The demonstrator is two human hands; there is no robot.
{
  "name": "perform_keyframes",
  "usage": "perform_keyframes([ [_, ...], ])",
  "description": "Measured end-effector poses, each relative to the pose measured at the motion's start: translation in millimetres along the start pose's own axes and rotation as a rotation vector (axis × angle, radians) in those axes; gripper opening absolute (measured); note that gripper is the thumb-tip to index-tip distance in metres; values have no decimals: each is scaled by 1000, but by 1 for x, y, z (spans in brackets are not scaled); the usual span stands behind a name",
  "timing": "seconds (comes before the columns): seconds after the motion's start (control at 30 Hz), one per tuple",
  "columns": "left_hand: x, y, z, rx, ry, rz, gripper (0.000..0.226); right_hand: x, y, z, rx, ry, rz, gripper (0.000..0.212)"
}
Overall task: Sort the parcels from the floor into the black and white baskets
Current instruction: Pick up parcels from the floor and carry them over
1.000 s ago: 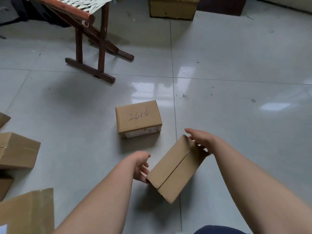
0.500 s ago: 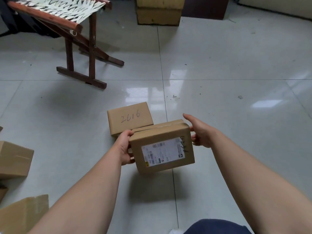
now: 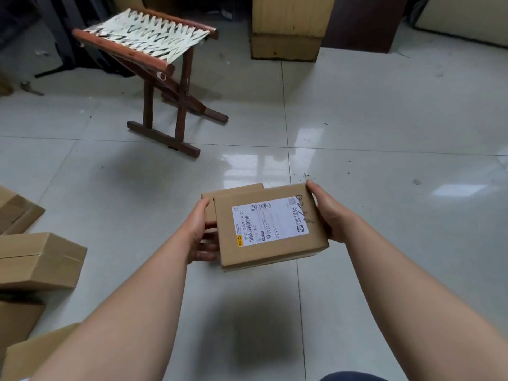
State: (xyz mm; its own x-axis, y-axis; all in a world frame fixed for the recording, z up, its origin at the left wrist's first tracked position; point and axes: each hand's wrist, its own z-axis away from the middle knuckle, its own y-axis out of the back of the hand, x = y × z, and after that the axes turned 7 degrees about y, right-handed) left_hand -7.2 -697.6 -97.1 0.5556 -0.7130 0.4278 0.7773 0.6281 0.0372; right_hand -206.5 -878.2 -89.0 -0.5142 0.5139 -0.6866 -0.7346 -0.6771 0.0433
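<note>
Glossy pale floor tiles fill most of what we see, with window glare near the middle. We count six cardboard boxes. One, the labelled box, is held at the centre of the frame, its white shipping label facing up and handwritten digits along its right edge. We count two hands on it. The left hand grips its left side with the fingers curled against it. The right hand grips the right side, thumb on the far top corner and fingers out of sight beneath.

A second box shows just behind. The labelled box and the left hand cover nearly all of it, so we see only a strip of its top. The other four, the left boxes, sit along the left edge from mid-height down to the lower left corner. All four are cropped by the frame, and the lowest is partly behind the left forearm.

One wooden folding stool with a woven seat stands at upper left, well apart from the boxes. One yellowish cabinet and one dark brown panel stand side by side at the top.
</note>
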Motion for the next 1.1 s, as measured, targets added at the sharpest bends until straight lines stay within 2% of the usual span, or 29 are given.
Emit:
perform_keyframes([
  [0.07, 16, 11, 2, 57, -70, 28, 55, -16, -16, -7, -17, 25, -28, 59],
  [0.17, 34, 19, -4, 92, -189, 80, 52, -40, -38, -19, 4, 99, 6, 55],
  [0.37, 46, 27, -37, 103, -276, 150, 45, -57, -59, -56, 53, 108, 34, 54],
  [0.5, 46, 30, -60, 118, -273, 188, 40, -49, -64, -74, 64, 116, -1, 55],
  [0.7, 33, 37, -90, 121, -215, 186, 39, -16, -54, -100, 209, 89, -136, 67],
  [0.8, 26, 41, -100, 129, -158, 168, 53, 1, -52, -109, 123, 32, -167, 76],
  [0.87, 22, 41, -104, 84, -114, 165, 44, 5, -53, -111, 49, 36, -220, 67],
  [0.97, 19, 35, -102, 8, -87, 214, 44, 6, -56, -111, -28, 80, -324, 48],
  [1.1, 21, 35, -106, -13, -112, 273, 42, 10, -59, -115, -63, 79, -337, 43],
])
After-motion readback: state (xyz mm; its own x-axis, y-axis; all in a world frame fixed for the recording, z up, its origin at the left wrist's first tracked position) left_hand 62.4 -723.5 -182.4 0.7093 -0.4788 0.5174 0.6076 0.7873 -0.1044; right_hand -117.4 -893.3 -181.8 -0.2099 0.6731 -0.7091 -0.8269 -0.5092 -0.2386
